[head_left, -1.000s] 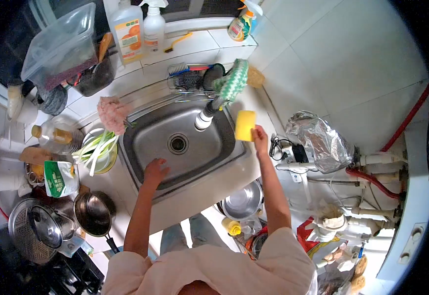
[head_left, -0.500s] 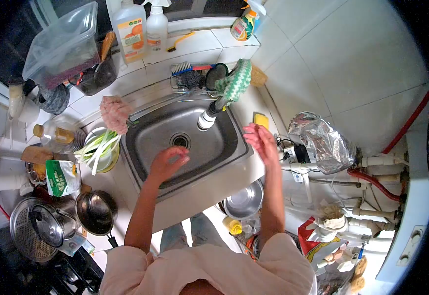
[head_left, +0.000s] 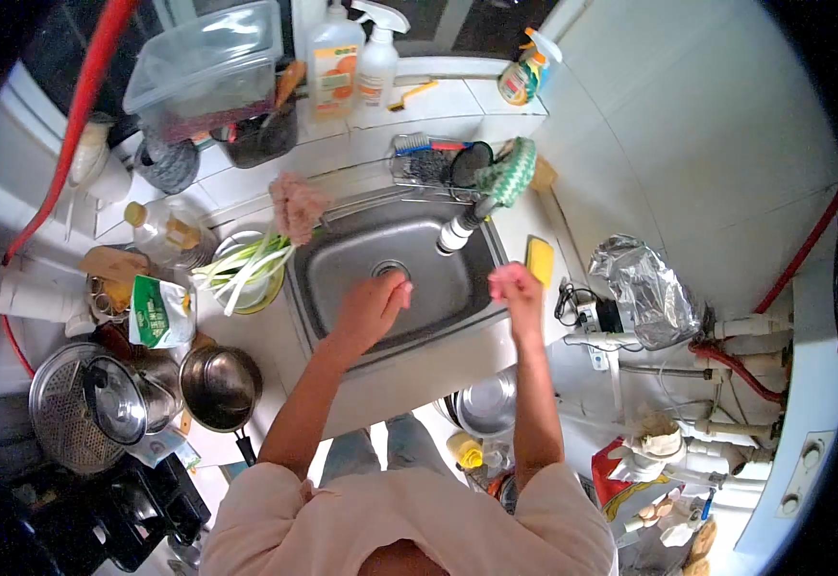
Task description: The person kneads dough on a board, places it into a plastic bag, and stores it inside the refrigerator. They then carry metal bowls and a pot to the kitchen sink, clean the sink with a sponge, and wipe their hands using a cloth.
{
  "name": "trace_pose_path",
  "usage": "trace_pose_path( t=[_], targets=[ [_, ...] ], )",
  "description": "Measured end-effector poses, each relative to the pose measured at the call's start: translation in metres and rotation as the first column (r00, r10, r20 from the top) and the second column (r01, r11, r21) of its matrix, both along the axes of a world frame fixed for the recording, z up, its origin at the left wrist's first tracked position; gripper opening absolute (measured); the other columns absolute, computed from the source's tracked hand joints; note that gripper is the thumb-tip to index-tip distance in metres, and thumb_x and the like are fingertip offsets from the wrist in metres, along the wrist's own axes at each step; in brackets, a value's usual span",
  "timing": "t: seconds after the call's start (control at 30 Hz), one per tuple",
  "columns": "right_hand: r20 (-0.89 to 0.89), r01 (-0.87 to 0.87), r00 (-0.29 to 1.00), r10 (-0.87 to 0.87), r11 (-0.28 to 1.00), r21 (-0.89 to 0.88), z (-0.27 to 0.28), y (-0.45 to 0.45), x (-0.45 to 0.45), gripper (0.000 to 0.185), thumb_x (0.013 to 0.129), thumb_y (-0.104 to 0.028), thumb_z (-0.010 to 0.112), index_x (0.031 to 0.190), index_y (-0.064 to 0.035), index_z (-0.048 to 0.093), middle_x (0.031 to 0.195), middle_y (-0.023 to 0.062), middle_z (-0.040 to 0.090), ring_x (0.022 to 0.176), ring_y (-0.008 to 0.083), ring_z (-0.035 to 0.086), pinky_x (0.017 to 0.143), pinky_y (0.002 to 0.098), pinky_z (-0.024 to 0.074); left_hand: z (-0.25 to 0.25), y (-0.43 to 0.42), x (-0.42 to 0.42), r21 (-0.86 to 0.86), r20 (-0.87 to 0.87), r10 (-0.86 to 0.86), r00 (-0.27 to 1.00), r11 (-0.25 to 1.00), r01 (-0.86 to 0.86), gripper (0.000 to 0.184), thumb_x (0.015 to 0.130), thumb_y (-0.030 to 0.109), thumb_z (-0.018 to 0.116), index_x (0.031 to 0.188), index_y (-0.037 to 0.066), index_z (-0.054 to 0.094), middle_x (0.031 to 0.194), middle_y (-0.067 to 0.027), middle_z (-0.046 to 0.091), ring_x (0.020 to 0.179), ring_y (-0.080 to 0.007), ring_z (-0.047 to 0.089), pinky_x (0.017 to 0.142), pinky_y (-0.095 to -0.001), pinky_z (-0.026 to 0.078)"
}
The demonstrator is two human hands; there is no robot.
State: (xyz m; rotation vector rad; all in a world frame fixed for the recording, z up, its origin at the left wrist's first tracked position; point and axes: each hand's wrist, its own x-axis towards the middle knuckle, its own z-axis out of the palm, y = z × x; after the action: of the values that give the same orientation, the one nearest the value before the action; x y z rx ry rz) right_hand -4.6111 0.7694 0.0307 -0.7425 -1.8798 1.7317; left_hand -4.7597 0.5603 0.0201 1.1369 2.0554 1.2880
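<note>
My left hand [head_left: 376,305] hangs over the front of the metal sink [head_left: 428,307], its fingers curled together with nothing visible in them. Above the sink's right edge, my right hand [head_left: 517,290] is also closed, and no object shows in it. The yellow sponge [head_left: 539,260] lies on the counter just beyond my right hand. A black and white faucet head [head_left: 457,233] points into the sink, with a green and white cloth [head_left: 509,173] draped over the faucet. To the left, a pink cloth [head_left: 297,206] hangs near the sink's back corner.
Green onions [head_left: 246,274] lie in a bowl left of the sink. A dark pan [head_left: 220,387] and a steamer plate [head_left: 71,408] stand at the left. Bottles [head_left: 336,67] line the back ledge. Foil [head_left: 644,288] and sockets are on the right.
The sponge has gone from my right hand to the counter. Both hands have since closed, and my left hand has moved right. The view has turned left, shifting the scene rightward.
</note>
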Motion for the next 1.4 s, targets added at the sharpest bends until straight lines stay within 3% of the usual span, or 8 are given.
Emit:
trace_pose_path(
  t=[0.2, 0.27, 0.37, 0.43, 0.6, 0.83, 0.97, 1.4],
  targets=[
    [-0.204, -0.142, 0.979, 0.003, 0.729, -0.670, -0.013, -0.001, -0.011, 0.040, 0.091, -0.038, 0.045, 0.075, -0.0033, 0.054, 0.072, 0.0090, 0.055, 0.067, 0.0207, 0.053, 0.057, 0.0315, 0.0428, 0.004, -0.013, 0.017, -0.192, 0.161, -0.215, 0.963, 0.950, 0.244, 0.040, 0.090, 0.037, 0.045, 0.100, 0.000, 0.056, 0.096, -0.0185, 0.062, 0.088, -0.0344, 0.059, 0.078, -0.0423, 0.045],
    [0.558, -0.607, 0.773, 0.303, 0.608, 0.512, -0.256, 0.069, 0.006, 0.031, 0.084, -0.033, 0.056, 0.082, -0.0020, 0.058, 0.078, 0.0121, 0.058, 0.074, 0.0273, 0.055, 0.064, 0.0374, 0.0463, -0.039, -0.019, 0.025, -0.539, 0.001, -0.188, 0.982, 0.827, 0.159, 0.045, 0.089, 0.040, 0.045, 0.106, 0.000, 0.054, 0.103, -0.0196, 0.060, 0.094, -0.0355, 0.058, 0.083, -0.0417, 0.044],
    [0.437, -0.484, 0.873, 0.216, 0.495, 0.722, -0.137, -0.051, 0.010, 0.021, 0.078, -0.012, 0.064, 0.098, -0.0051, 0.061, 0.092, 0.0092, 0.063, 0.082, 0.0259, 0.060, 0.075, 0.0347, 0.0489, -0.092, -0.058, 0.041, -0.250, 0.013, -0.484, 0.875, 0.846, 0.471, 0.047, 0.084, 0.042, 0.052, 0.111, 0.003, 0.054, 0.112, -0.0178, 0.057, 0.101, -0.0349, 0.055, 0.086, -0.0421, 0.042],
    [0.321, -0.525, 0.796, 0.513, 0.849, -0.052, -0.162, -0.092, 0.020, 0.019, 0.082, -0.010, 0.060, 0.101, -0.0036, 0.060, 0.098, 0.0083, 0.063, 0.083, 0.0202, 0.061, 0.075, 0.0316, 0.0491, -0.049, -0.094, 0.039, -0.181, 0.042, -0.334, 0.942, 0.924, 0.336, 0.048, 0.084, 0.041, 0.054, 0.116, 0.006, 0.052, 0.111, -0.0182, 0.056, 0.102, -0.0366, 0.053, 0.087, -0.0431, 0.042],
    [-0.101, -0.663, 0.469, 0.877, 0.275, -0.697, -0.142, -0.266, 0.020, 0.030, 0.085, -0.014, 0.060, 0.110, 0.0005, 0.055, 0.101, 0.0107, 0.061, 0.090, 0.0208, 0.060, 0.081, 0.0348, 0.0495, 0.006, -0.204, 0.045, -0.203, -0.348, 0.172, 0.922, 0.946, -0.253, 0.043, 0.080, 0.032, 0.062, 0.116, 0.009, 0.054, 0.109, -0.0168, 0.058, 0.099, -0.0340, 0.055, 0.086, -0.0415, 0.043],
    [-0.297, -0.499, 0.229, 0.927, -0.150, -0.853, -0.095, -0.396, 0.000, 0.060, 0.085, -0.035, 0.060, 0.132, -0.0094, 0.032, 0.123, 0.0062, 0.048, 0.112, 0.0185, 0.048, 0.091, 0.0356, 0.0399, 0.000, -0.351, 0.068, -0.163, -0.274, 0.815, 0.511, 0.485, -0.860, 0.034, 0.077, 0.019, 0.068, 0.105, 0.002, 0.059, 0.100, -0.0133, 0.063, 0.089, -0.0258, 0.061, 0.079, -0.0335, 0.047],
    [0.017, -0.559, 0.149, 0.989, 0.098, -0.823, -0.110, -0.422, 0.006, 0.077, 0.078, -0.045, 0.065, 0.133, -0.0071, 0.028, 0.125, 0.0047, 0.044, 0.116, 0.0182, 0.044, 0.093, 0.0383, 0.0379, -0.064, -0.388, 0.106, -0.280, -0.268, 0.904, 0.334, 0.259, -0.924, 0.039, 0.075, 0.017, 0.068, 0.110, 0.004, 0.057, 0.098, -0.0157, 0.062, 0.098, -0.0322, 0.057, 0.082, -0.0362, 0.046],
    [-0.008, -0.485, 0.170, 0.985, 0.076, -0.871, -0.113, -0.411, 0.022, 0.041, 0.085, -0.032, 0.058, 0.118, -0.0124, 0.045, 0.115, 0.0012, 0.051, 0.107, 0.0151, 0.049, 0.088, 0.0351, 0.0415, -0.132, -0.348, 0.149, -0.325, 0.249, 0.835, 0.490, 0.549, -0.770, 0.039, 0.074, 0.026, 0.067, 0.105, 0.003, 0.058, 0.077, -0.0140, 0.063, 0.068, -0.0246, 0.060, 0.065, -0.0353, 0.047]
  ],
)
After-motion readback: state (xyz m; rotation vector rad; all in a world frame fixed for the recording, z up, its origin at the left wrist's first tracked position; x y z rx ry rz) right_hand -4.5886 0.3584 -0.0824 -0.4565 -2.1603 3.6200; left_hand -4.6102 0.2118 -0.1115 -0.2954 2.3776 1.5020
